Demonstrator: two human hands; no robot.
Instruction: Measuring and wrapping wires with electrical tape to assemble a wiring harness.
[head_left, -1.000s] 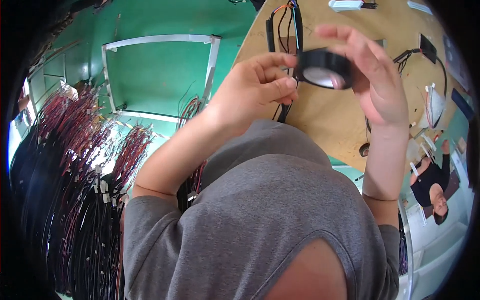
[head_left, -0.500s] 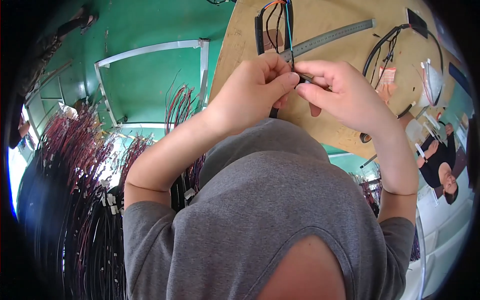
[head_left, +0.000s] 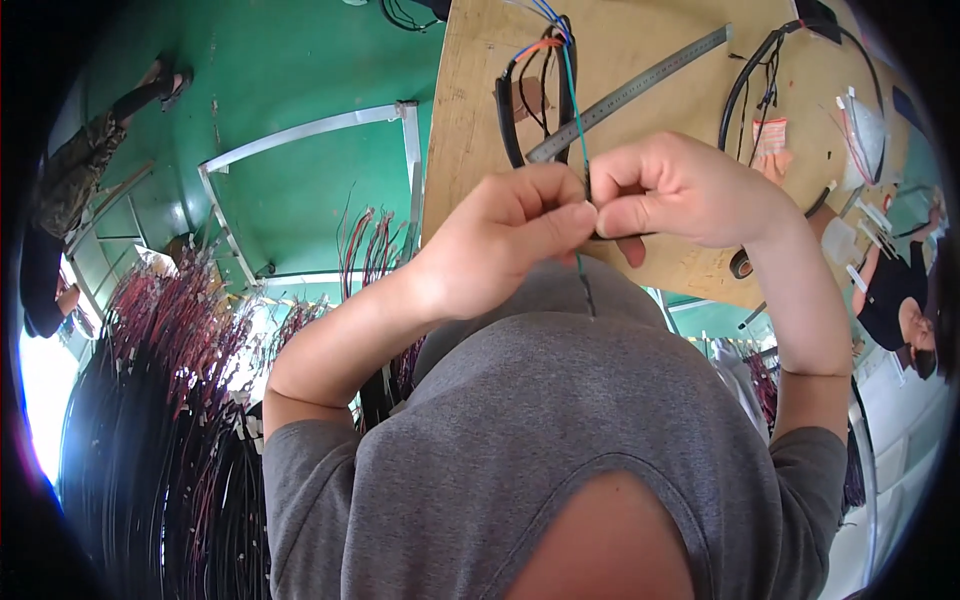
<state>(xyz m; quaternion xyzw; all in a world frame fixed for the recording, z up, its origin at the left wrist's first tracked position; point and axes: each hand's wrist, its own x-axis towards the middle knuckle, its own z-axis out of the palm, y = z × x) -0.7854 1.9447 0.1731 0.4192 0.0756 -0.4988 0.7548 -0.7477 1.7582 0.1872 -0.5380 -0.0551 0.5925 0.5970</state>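
Left hand: my left hand (head_left: 505, 245) is closed, thumb and forefinger pinched onto the thin wire bundle (head_left: 578, 150) just where it meets my other hand.
Right hand: my right hand (head_left: 680, 190) is curled shut beside it, fingertips touching the left ones; something dark sits under its fingers, but I cannot tell what.
Wire bundle: a teal strand with blue and orange ones near the top, running from the far edge of the wooden board (head_left: 480, 120) down to my pinch; a short dark stretch shows below my hands against my grey shirt (head_left: 560, 440).
Hidden: the grip point itself is covered by my fingers, so I cannot see how the strands lie there.
Board: a steel ruler (head_left: 640, 90) lies slanted behind the wires; black cable loops (head_left: 512, 110) sit beside it.
Cut off: the board's far end and right corner run out of view.
Left side: racks of hanging red and black wires (head_left: 170, 380), too dense to separate.
Right edge: another person (head_left: 900, 305), partly cropped.
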